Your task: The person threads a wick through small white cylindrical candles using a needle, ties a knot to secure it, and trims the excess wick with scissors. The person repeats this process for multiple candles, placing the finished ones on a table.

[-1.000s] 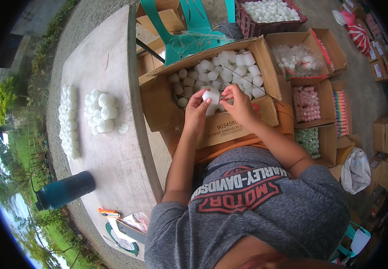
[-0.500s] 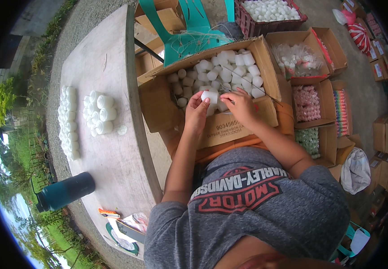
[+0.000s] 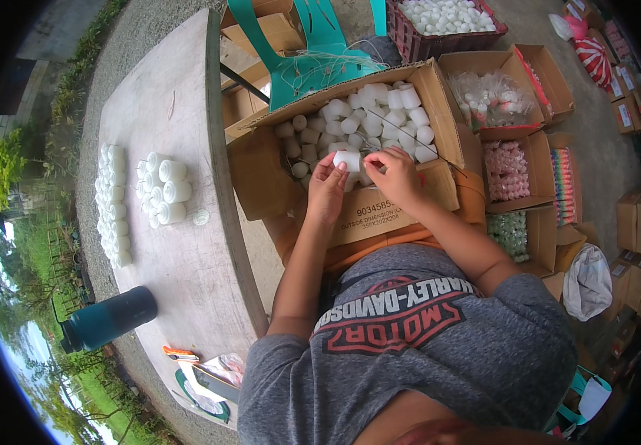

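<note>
A small white candle (image 3: 347, 160), lying sideways, is held between the fingertips and thumb of my left hand (image 3: 325, 191). Just right of its end, my right hand (image 3: 397, 179) pinches with thumb and forefinger; whatever thin thing is between them is too small to make out. Both hands are over the near edge of an open cardboard box (image 3: 420, 194) that rests at my lap. Many loose white candles (image 3: 391, 126) fill this box in a jumble, with a thin dark rod lying across them.
Left stands a pale table (image 3: 187, 278) with grouped white candles (image 3: 163, 185), a teal bottle (image 3: 113, 317) and an orange cutter (image 3: 179, 354). A green chair (image 3: 283, 85) bearing pale strands is beyond the box. Rightward are a crate (image 3: 407, 50) and boxes of coloured goods (image 3: 507, 170).
Almost nothing differs. My right fingers have shifted very slightly beside the candle's end; the left hand keeps its hold on the candle.
</note>
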